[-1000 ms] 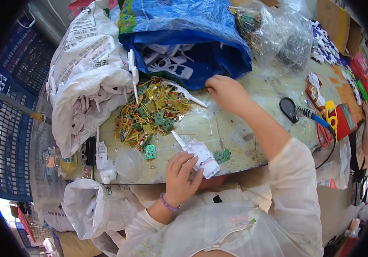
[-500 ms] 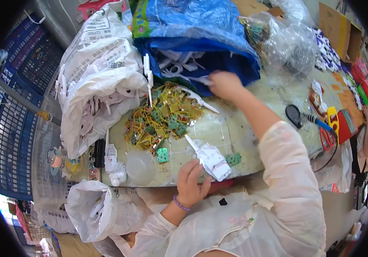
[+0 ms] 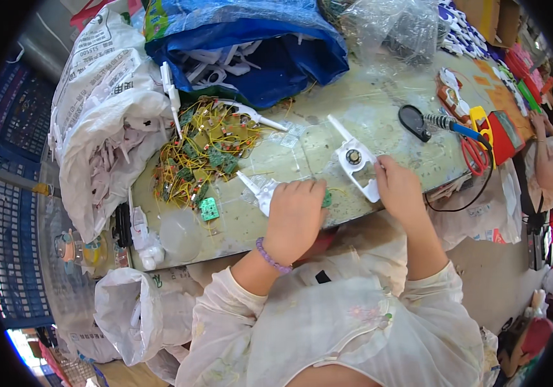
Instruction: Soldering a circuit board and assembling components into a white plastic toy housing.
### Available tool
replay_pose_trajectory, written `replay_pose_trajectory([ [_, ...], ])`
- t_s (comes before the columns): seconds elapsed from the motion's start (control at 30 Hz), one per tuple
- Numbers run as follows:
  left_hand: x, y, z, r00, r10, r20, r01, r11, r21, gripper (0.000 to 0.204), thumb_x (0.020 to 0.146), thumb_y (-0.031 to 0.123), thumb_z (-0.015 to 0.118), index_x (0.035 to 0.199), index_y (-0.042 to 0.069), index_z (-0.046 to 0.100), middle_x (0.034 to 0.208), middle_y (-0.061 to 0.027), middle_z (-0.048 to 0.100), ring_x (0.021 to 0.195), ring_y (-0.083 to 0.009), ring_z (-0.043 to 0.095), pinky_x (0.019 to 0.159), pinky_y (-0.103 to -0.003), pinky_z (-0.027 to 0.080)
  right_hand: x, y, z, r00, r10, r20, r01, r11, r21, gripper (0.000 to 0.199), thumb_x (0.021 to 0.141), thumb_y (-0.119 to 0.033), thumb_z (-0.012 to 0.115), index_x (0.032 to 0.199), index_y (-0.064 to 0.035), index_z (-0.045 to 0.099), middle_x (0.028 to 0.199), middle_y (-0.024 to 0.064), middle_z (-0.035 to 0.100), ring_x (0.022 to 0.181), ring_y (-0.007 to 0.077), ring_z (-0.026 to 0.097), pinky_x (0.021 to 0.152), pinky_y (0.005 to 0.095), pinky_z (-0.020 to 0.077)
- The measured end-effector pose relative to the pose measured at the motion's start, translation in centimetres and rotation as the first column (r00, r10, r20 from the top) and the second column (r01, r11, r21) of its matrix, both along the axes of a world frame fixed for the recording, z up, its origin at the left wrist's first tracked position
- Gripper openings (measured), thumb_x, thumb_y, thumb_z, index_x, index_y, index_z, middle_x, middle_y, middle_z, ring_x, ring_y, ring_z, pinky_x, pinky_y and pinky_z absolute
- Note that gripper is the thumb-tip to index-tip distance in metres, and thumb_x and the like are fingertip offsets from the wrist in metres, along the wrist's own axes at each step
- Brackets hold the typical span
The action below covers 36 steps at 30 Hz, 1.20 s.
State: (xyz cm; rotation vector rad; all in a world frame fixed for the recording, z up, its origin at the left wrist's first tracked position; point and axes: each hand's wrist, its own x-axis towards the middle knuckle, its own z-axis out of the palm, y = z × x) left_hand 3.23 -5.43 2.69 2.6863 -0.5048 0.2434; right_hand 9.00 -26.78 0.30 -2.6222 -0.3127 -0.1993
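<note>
While the white housing with round insert is right of the wired-board pile, right hand pinches the housing's near end, fingers nearly closed; left hand, curled, half-covers a second housing by the pile, grip unclear; blue bag behind pile.

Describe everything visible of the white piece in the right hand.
The white piece looks like hard, glossy plastic: a narrow straight stem widening into a flat, rounded body. A dark round insert with a ring-like face sits in the body near the stem. The insert faces up; the stem points away from the person and leftward. The right hand grips the body's near right edge. It is over the table; whether it touches is unclear.
</note>
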Motion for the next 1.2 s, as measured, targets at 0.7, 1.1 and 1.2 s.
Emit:
replay_pose_trajectory([
  [0.7,-3.5,5.9,-2.7,0.994,0.043,-0.096,-0.104,0.258,-0.961,0.049,0.078,-0.007,0.054,0.126,-0.003,0.047,0.131,-0.0113,0.044,0.114,-0.0213,0.054,0.096,-0.034,0.046,-3.2,7.1,1.9,0.813,0.576,-0.088,-0.34,0.591,0.731,0.044,0.082,-0.004,0.063,0.125,-0.0038,0.054,0.119,0.0102,0.058,0.103,0.0169,0.057,0.081,0.0295,0.0468],
  [1.1,-3.0,5.0,-2.3,0.995,0.083,-0.062,-0.094,0.472,-0.876,0.048,0.076,-0.007,0.061,0.122,0.0,0.051,0.129,-0.0127,0.045,0.11,-0.0202,0.055,0.092,-0.032,0.048,-2.3,10.1,4.9,0.82,0.52,0.238,-0.55,0.604,0.577,0.03,0.076,-0.003,0.072,0.105,-0.0051,0.068,0.084,0.009,0.066,0.07,0.0179,0.064,0.061,0.0268,0.0493],
  [1.2,-3.1,5.1,-2.8,0.992,0.105,-0.069,-0.11,0.455,-0.884,0.049,0.076,-0.006,0.062,0.123,0.001,0.05,0.13,-0.0132,0.044,0.11,-0.0206,0.054,0.092,-0.032,0.047,-2.1,10.4,4.7,0.713,0.575,0.401,-0.7,0.554,0.451,0.033,0.072,0.001,0.069,0.104,-0.0059,0.067,0.083,0.0089,0.065,0.072,0.0249,0.064,0.063,0.0313,0.0512],
])
